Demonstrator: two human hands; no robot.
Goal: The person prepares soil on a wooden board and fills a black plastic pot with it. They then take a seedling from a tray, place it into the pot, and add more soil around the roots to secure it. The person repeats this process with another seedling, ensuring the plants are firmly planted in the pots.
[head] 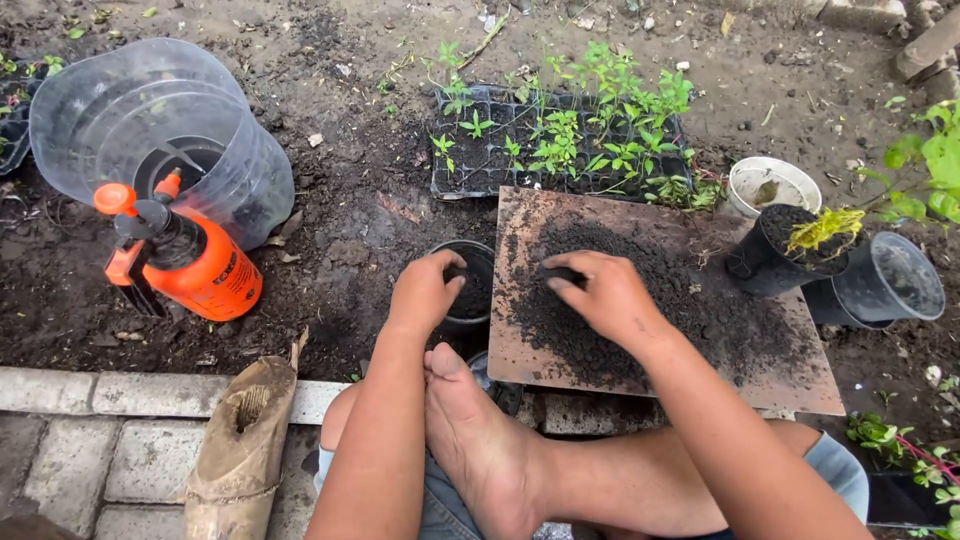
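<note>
**Filling a small black pot with soil**

Small black pot (470, 285) at centre frame, on the ground just left of the flat board (760, 370); partly filled, by the look of it; filling step in hand; next move likely calls for carrying a pinch across without spilling. Left hand (425, 290) curled over the pot's rim, gripping it; right hand (600, 295) half closed, fingers pinching loose soil (600, 340) on the board. Seedling tray (470, 180) above; orange sprayer (195, 265) at left.

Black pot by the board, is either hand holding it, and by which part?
The left hand grips the black pot by its near rim. The right hand rests on the soil pile on the board, fingers scooping soil.
</note>
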